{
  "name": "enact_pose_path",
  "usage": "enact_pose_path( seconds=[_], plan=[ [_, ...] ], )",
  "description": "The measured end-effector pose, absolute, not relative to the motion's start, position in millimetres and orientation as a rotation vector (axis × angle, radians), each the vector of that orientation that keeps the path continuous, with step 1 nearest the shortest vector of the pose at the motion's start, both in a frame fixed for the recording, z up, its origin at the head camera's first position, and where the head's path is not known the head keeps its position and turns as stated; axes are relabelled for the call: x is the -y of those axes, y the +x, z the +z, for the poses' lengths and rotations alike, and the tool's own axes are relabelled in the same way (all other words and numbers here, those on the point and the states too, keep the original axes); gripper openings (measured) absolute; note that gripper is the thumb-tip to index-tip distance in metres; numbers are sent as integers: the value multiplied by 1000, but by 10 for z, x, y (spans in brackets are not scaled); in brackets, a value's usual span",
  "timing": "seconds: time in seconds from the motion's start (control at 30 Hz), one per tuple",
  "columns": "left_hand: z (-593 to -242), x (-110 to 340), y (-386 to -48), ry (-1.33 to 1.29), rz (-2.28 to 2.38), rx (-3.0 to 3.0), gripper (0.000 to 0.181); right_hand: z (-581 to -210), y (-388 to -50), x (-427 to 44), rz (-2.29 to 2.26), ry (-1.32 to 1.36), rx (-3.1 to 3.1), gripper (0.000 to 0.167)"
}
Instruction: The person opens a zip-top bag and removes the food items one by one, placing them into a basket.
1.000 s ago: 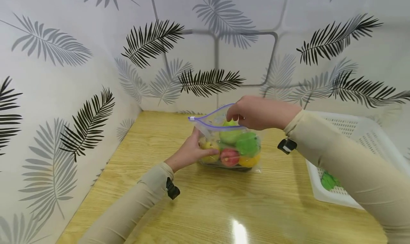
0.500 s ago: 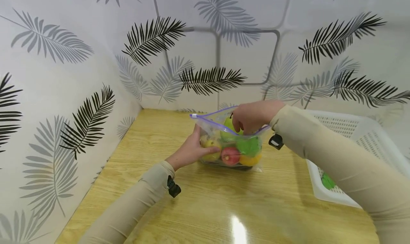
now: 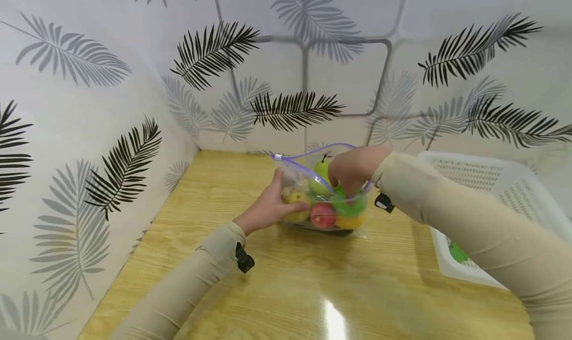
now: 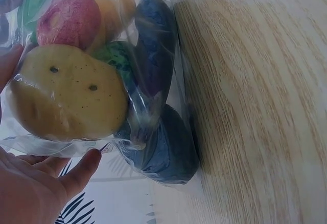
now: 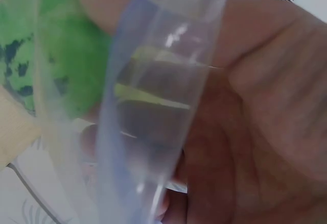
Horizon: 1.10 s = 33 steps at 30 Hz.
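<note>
A clear slider zip bag (image 3: 308,224) with a purple-edged mouth stands on the table, holding produce. Through it show a green pear (image 3: 318,185), a potato (image 4: 71,94), a red apple (image 3: 322,216), an orange fruit (image 3: 350,222) and an eggplant (image 4: 154,45). My left hand (image 3: 266,207) grips the bag's left side, thumb in front and the other fingers partly hidden behind. Through the mouth reaches my right hand (image 3: 353,169), its fingers around a green vegetable (image 3: 348,207) with dark patches (image 5: 61,50). The bag's plastic partly covers those fingers.
A white perforated basket (image 3: 440,260) stands at the right under my right forearm, with a green item (image 3: 458,253) inside. A leaf-patterned wall (image 3: 286,72) rises behind the wooden table (image 3: 277,290). The slider (image 3: 278,157) sits at the mouth's left end.
My right hand has gone down from above the mouth into the bag and onto the green vegetable, which has shifted slightly. The left hand keeps its hold on the bag's side.
</note>
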<state>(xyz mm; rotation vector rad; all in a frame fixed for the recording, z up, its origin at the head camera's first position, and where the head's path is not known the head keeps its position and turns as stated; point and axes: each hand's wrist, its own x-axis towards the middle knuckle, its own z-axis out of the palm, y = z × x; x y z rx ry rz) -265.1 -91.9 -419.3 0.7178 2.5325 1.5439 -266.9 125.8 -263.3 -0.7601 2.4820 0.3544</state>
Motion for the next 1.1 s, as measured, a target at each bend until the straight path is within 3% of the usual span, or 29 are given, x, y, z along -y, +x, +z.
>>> enact_pose_path(
  seconds=[0.1,0.23,0.4,0.53,0.77,1.1],
  plan=[
    [-4191,906,-2664,733,1552,-2530,78,-2644,-2681,-1263,366,-767,-2454,13],
    [-4197,913,-2665,734,1552,-2520,78,-2666,-2711,-1272,353,-800,-2449,13],
    [-4201,912,-2660,722,1559,-2502,78,-2661,-2733,-1306,310,-869,-2495,41],
    [-4200,911,-2652,714,1583,-2478,82,-2621,-2754,-1314,297,-1018,-2527,30],
    [-4191,909,-2643,757,1652,-2398,86,-2461,-2718,-1389,110,-1165,-2693,54],
    [-4183,903,-2652,745,1648,-2394,94,-2103,-2523,-1884,-259,-1124,-2902,52]
  ],
)
